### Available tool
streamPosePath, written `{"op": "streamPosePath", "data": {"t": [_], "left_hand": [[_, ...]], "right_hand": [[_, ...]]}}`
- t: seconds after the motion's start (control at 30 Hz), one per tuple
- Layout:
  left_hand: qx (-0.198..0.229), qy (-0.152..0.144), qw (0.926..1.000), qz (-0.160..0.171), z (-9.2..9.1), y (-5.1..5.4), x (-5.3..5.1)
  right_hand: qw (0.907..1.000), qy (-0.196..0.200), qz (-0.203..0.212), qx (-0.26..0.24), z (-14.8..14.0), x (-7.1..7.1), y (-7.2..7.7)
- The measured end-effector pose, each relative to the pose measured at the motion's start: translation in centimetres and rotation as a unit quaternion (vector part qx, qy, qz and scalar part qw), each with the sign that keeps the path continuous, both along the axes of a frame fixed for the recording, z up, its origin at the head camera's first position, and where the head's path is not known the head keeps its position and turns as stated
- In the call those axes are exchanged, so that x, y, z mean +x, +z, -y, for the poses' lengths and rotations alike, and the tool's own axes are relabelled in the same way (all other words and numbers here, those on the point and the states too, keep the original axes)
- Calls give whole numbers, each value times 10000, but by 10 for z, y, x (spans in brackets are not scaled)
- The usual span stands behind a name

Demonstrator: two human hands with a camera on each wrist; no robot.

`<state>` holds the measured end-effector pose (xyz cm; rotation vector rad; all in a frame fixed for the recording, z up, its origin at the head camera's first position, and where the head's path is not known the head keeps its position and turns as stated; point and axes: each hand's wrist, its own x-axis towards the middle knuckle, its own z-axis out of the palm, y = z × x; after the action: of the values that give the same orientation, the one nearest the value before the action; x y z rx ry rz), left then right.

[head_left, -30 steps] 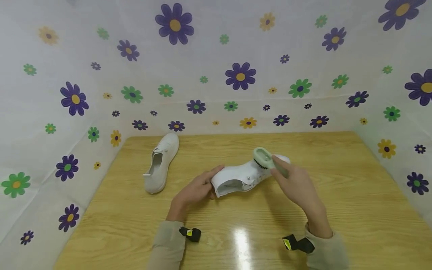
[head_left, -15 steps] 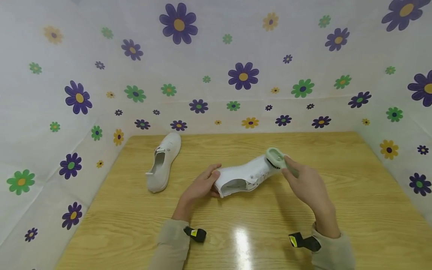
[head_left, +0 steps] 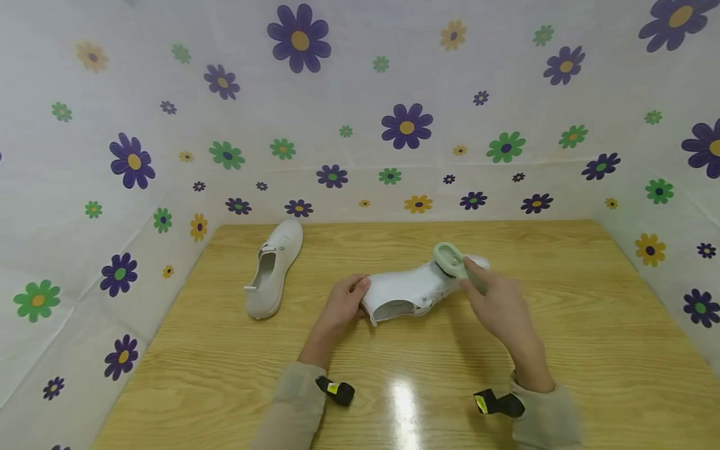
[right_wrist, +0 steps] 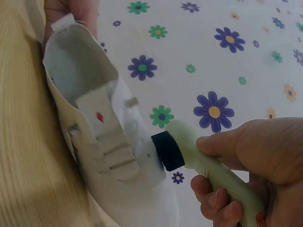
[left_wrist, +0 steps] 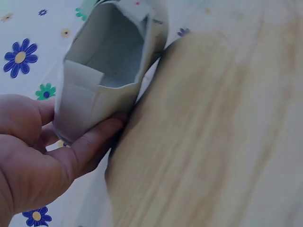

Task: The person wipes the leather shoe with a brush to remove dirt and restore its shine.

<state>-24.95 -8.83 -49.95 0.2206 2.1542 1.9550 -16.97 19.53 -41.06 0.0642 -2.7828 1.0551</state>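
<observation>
A white shoe [head_left: 396, 289] is tilted on its side above the wooden table, its opening facing the person. My left hand [head_left: 342, 306] grips it by the heel; in the left wrist view the thumb and fingers hold the heel [left_wrist: 78, 106] from either side. My right hand [head_left: 500, 306] holds a pale green brush [head_left: 450, 257] by its handle. In the right wrist view the brush's dark bristles [right_wrist: 168, 151] are at the side of the shoe's upper, near the lacing [right_wrist: 118, 161]. The sole is mostly hidden.
A second white shoe [head_left: 274, 269] rests on the wooden table [head_left: 225, 375] at the left, its toe toward the back. White cloth with printed flowers [head_left: 349, 81] encloses the table at the back and sides. Black straps [head_left: 337, 390] sit at both wrists.
The brush went right toward the shoe's toe, then came back left along the upper. My left hand and the shoe's heel have shifted slightly right. The second shoe stays in place.
</observation>
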Motion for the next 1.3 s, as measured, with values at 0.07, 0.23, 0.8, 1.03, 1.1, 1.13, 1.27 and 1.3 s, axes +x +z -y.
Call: {"op": "streamPosePath", "data": {"t": [0.07, 0.23, 0.8, 1.03, 1.1, 1.13, 1.27, 1.3], "left_hand": [[-13, 69, 10000, -65, -3, -2, 0], [-265, 42, 9994, 210, -3, 0, 2], [-591, -442, 9953, 632, 1, 4, -5], [-551, -419, 9957, 617, 1, 3, -3], [-529, -408, 9958, 630, 1, 3, -3], [-519, -385, 9959, 633, 1, 2, -3], [-552, -355, 9958, 638, 3, 1, -3], [-574, -352, 9958, 621, 3, 1, -2]], "right_hand": [[9998, 134, -171, -16, 11, -1, -4], [9969, 671, -402, -122, 39, 1, -7], [9930, 964, -140, 671, 73, 6, -21], [9928, -135, 98, 1187, 18, 5, 0], [9921, -292, -25, 1222, 12, 4, 0], [9922, -266, -126, 1210, 14, 3, -2], [9911, 158, -474, 1232, 47, 4, -16], [9907, 357, -519, 1208, 58, 4, -20]]}}
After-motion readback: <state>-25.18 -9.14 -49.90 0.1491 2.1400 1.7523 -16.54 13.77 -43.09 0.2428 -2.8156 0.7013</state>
